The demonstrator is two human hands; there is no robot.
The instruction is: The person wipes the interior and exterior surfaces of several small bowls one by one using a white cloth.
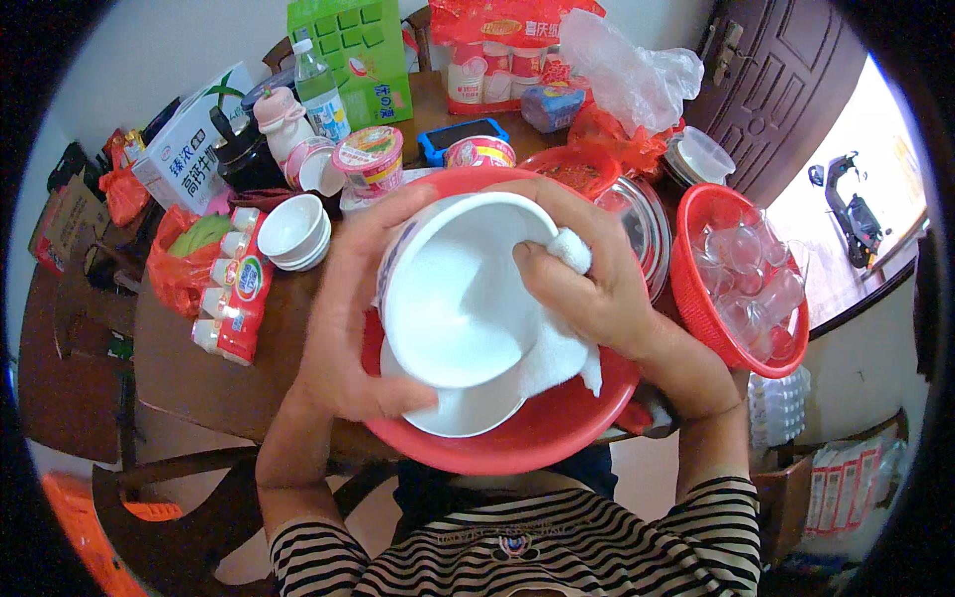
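A deep white bowl (453, 298) with a patterned outside is held tilted, its inside facing me. My left hand (348, 308) is closed round its left side, the thumb low near the rim. On the opposite side my right hand (587, 274) presses a white cloth (557, 358) against the rim, thumb over the edge; part of the cloth hangs down. Beneath them is a red basin (497, 453) at the table's near edge. Another white bowl (468, 418) shows partly in the basin, mostly hidden by the held bowl.
A red basket (686, 289) of clear glasses stands at the right. Stacked white bowls (293, 231) and a pack of small bottles (234, 289) lie to the left. Instant noodle tubs (368, 159), a blue-cased device (463, 134) and a clear bottle (320, 90) stand behind the basin.
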